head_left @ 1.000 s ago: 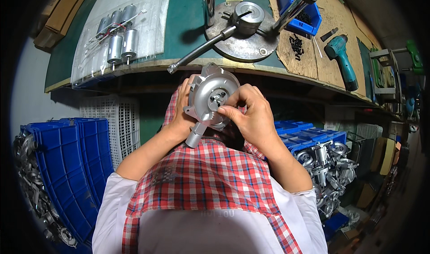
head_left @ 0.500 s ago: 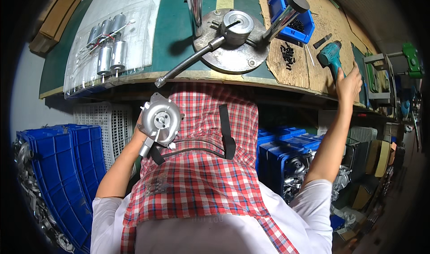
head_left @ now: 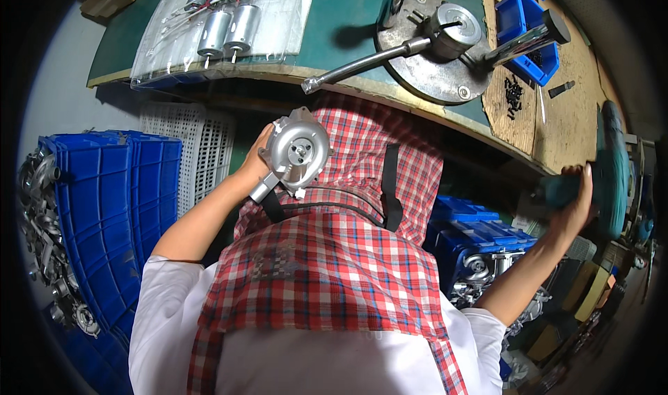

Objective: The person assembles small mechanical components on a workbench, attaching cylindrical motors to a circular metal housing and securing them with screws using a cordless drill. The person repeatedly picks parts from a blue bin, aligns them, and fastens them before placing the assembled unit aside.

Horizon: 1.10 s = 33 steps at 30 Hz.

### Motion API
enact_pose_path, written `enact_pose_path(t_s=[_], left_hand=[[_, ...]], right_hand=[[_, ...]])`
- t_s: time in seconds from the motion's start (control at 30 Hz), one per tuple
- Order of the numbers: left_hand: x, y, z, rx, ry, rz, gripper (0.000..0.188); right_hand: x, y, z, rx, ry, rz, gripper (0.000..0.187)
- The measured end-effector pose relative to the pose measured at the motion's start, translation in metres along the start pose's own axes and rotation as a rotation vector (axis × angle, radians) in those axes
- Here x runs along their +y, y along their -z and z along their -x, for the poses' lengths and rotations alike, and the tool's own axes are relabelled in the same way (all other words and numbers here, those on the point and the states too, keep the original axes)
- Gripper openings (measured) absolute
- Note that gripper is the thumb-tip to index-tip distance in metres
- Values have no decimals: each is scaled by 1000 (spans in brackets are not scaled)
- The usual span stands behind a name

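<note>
My left hand point(head_left: 259, 157) grips a round silver metal blower housing point(head_left: 298, 148) by its left side, above my lap. The housing has a short outlet tube at its lower left and small screw holes round its centre. Off to the right, beyond the bench's front edge, my right hand point(head_left: 579, 203) is wrapped round the handle of a teal cordless drill point(head_left: 611, 179). The drill is smeared by motion and stands on end, its dark nose up. A red plaid apron point(head_left: 334, 270) covers my lap.
On the bench stands a round metal fixture point(head_left: 438, 61) with posts and a long lever point(head_left: 362, 64). Silver motors point(head_left: 242, 29) lie on plastic at the left. Black screws point(head_left: 513, 97) lie by a blue bin point(head_left: 532, 36). Blue crates point(head_left: 90, 214) of metal parts flank me.
My right hand has lifted the drill off the bench and swung it right and towards me. The view has shifted, and the left hand still holds the housing.
</note>
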<state>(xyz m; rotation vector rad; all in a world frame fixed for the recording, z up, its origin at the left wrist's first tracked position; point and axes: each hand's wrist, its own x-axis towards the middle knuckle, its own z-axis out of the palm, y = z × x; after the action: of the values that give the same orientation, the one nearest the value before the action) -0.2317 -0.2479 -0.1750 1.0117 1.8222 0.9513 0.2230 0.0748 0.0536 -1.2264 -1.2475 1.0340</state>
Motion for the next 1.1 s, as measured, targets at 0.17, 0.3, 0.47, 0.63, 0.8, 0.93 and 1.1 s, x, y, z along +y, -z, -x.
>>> enact_pose_path(t_s=[0.17, 0.3, 0.47, 0.63, 0.8, 0.93, 1.1], left_hand=[[-30, -3, -6, 19, -99, 27, 55], [-5, -2, -5, 14, -110, -22, 50], [-20, -7, -9, 5, -36, 187, 51], [-24, -8, -4, 21, 10, 230, 51], [28, 1, 5, -23, 13, 118, 51], [63, 4, 13, -25, -14, 22, 54], [69, 6, 11, -26, -70, -105, 54]], right_hand=[[-23, -40, 137, -578, -87, -128, 52], [-1, -73, 193, -878, -34, 151, 38], [18, -99, 209, -913, -139, 246, 22], [20, -105, 207, -949, -58, 272, 21], [27, -96, 204, -1044, -14, 359, 27], [10, -105, 198, -1072, 66, 405, 23], [21, -100, 196, -1088, 92, 413, 34]])
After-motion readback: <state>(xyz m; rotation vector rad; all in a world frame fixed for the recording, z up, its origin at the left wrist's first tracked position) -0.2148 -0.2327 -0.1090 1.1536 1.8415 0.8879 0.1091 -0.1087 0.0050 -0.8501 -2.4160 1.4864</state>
